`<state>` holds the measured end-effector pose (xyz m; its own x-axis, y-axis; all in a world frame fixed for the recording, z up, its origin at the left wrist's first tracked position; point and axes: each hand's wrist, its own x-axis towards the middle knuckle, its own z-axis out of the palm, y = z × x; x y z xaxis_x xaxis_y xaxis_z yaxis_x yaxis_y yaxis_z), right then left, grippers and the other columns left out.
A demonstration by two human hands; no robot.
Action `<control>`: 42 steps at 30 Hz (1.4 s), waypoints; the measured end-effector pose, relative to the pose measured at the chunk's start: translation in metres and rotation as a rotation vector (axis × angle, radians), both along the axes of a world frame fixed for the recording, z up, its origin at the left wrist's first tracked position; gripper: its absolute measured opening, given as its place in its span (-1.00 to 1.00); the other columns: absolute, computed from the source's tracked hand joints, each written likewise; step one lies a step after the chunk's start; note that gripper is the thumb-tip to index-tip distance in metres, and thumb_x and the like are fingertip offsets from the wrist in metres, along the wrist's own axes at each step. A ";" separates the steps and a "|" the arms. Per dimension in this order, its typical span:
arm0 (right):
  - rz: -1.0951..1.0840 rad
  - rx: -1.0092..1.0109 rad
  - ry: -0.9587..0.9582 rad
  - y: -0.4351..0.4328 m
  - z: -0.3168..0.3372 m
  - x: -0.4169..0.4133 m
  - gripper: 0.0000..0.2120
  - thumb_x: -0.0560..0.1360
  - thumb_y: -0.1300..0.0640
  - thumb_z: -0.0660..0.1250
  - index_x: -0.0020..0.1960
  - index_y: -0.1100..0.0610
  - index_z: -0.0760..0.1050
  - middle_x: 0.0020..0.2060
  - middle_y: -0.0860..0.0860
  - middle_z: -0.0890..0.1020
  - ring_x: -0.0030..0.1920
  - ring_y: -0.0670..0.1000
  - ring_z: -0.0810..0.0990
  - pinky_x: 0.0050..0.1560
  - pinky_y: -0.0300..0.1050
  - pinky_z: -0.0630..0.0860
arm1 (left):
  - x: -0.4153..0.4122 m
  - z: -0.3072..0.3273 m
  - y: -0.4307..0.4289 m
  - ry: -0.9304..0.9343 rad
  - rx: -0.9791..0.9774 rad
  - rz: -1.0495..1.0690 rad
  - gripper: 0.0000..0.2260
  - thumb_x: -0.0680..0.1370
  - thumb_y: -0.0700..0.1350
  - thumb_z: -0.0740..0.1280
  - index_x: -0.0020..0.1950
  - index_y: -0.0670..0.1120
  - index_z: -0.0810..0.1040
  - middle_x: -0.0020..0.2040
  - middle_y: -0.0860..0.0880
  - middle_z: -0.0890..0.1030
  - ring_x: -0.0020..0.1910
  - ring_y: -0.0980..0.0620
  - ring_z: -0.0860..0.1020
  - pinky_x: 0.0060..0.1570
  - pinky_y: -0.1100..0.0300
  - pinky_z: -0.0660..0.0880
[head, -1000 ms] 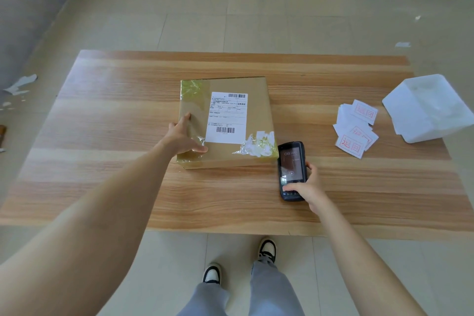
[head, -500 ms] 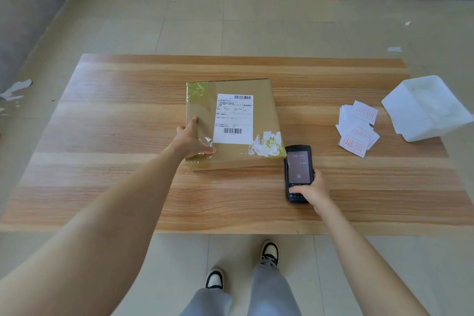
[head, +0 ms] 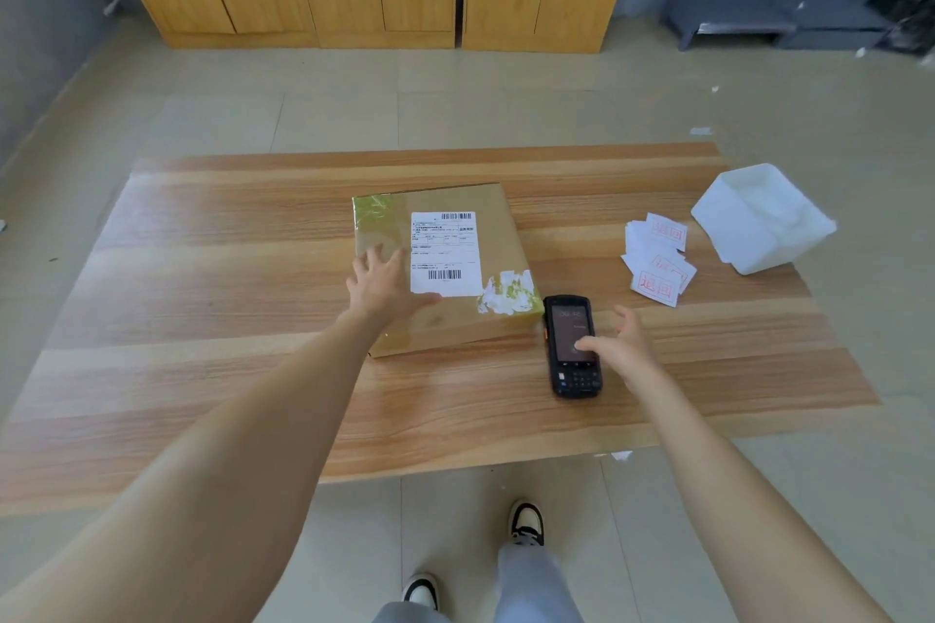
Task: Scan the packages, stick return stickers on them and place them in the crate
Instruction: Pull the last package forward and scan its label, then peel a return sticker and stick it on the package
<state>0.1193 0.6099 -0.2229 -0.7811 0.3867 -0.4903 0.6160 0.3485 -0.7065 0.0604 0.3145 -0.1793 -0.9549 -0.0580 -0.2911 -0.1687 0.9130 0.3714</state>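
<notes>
Package, flat stiff cardboard, likely light, under spread left hand; best gripped by side edges. Right hand open over scanner.

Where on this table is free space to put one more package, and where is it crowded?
Widest free patch: the left part of the table, left of the box. Also free: the strip behind the box and the near strip in front of the scanner. Crowded: right end, with stickers and tub.
</notes>
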 end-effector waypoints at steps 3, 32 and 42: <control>-0.005 0.051 0.044 0.010 0.018 -0.004 -0.17 0.32 0.21 0.51 0.48 0.08 0.17 0.42 0.13 0.27 0.39 0.12 0.31 0.30 0.05 0.33 | -0.006 0.015 0.022 0.054 0.032 -0.086 -0.24 0.41 0.19 0.43 0.51 0.03 0.18 0.51 -0.13 0.12 0.48 -0.20 0.08 0.43 -0.11 0.14; 0.396 0.158 0.045 0.227 0.042 -0.131 -0.32 0.31 0.13 0.45 0.38 0.06 0.28 0.27 0.08 0.33 0.28 0.13 0.40 0.26 0.08 0.40 | -0.073 0.024 0.305 -0.074 0.048 -0.159 -0.32 0.46 0.09 0.42 0.50 -0.01 0.21 0.42 -0.14 0.28 0.38 -0.19 0.23 0.35 -0.02 0.27; 0.533 0.091 0.016 0.221 0.004 -0.144 -0.30 0.35 0.18 0.47 0.41 0.13 0.25 0.33 0.06 0.34 0.25 0.03 0.40 0.02 -0.29 0.41 | -0.084 -0.010 0.313 -0.174 0.056 -0.121 -0.36 0.49 0.01 0.39 0.50 -0.01 0.21 0.42 -0.10 0.28 0.38 -0.15 0.24 0.26 -0.02 0.35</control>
<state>-0.0251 0.8304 -0.2187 -0.8878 -0.0242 -0.4597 0.3268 0.6702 -0.6664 -0.0232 0.6270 -0.1891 -0.8890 0.0747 -0.4518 -0.1252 0.9094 0.3966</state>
